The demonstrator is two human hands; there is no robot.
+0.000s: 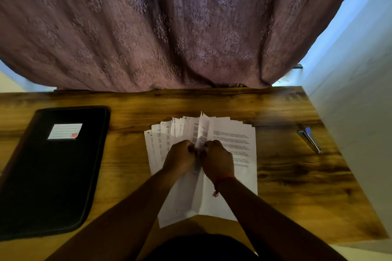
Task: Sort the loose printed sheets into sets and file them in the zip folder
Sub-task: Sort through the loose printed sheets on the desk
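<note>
Sorting is the step in hand, judged from how the papers lie: none filed, all fanned on the table (275, 112). At far left the black zip folder (53, 171) lies flat and closed, a white label (64, 131) on its cover, well apart from the papers. In the middle the loose printed sheets (233, 140) spread in a fan, the left ones showing columns of print and the right ones paragraphs of text. The left hand (180, 159) is curled over the left part of the fan, its fingers pinching into the sheets where the two groups meet. The right hand (218, 161), a red thread (220, 182) at its wrist, is likewise curled and grips a sheet that stands up on edge between the hands. At far right a stapler (309, 139) lies near the table's edge, untouched.

The next move, as I judge it, calls for drawing that lifted sheet free without dragging its neighbours, then laying it with its like. The folder must yet be unzipped before anything goes in.
</note>
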